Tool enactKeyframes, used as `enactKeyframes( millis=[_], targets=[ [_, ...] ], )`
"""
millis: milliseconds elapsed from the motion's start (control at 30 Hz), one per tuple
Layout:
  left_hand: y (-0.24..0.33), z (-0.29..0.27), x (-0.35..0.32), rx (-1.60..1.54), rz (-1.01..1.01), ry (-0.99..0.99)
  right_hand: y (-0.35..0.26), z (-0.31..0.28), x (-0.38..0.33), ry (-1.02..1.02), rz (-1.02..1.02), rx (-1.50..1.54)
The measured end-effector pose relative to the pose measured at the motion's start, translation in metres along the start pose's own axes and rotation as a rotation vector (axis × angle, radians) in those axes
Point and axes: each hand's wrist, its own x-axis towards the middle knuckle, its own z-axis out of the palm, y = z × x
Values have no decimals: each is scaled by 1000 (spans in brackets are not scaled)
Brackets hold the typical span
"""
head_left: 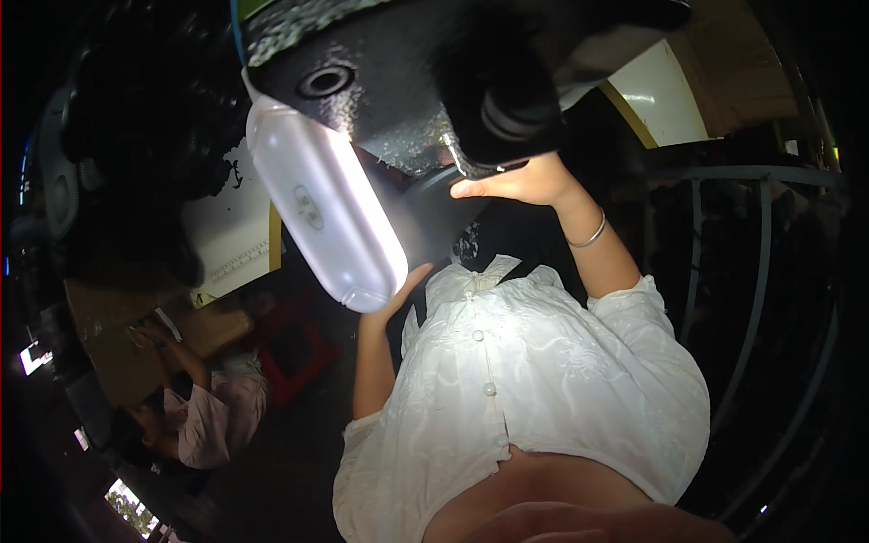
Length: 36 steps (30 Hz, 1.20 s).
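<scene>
A dark, glossy metal machine (398, 100) spans the top, with a long, white translucent plastic lamp (317, 204) below its left part, before the partly hidden left hand (398, 294). The right hand (525, 184) lies right of the lamp, at the machine's lower edge. A red plastic stool (324, 348) sits left, a grey metal railing (747, 172) far right

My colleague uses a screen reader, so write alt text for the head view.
A person's right hand is partly hidden behind black machinery, their left hand partly behind a glowing white casing. They wear a white blouse; another person is at lower left.
</scene>
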Motion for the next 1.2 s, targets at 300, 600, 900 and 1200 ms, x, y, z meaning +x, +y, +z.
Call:
enactKeyframes(
  millis=[300,600,900,1200],
  targets=[
    [144,11,54,-238,216,183,6,11,-3,38,51,192],
    [111,35,62,-702,315,203,83,-57,-105,-480,559,-227],
    [112,41,54,-665,399,265,46,-159,-117,370,73,405],
    [83,22,36,-411,342,405,-12,-148,-24,54,-2,265]
  ],
)
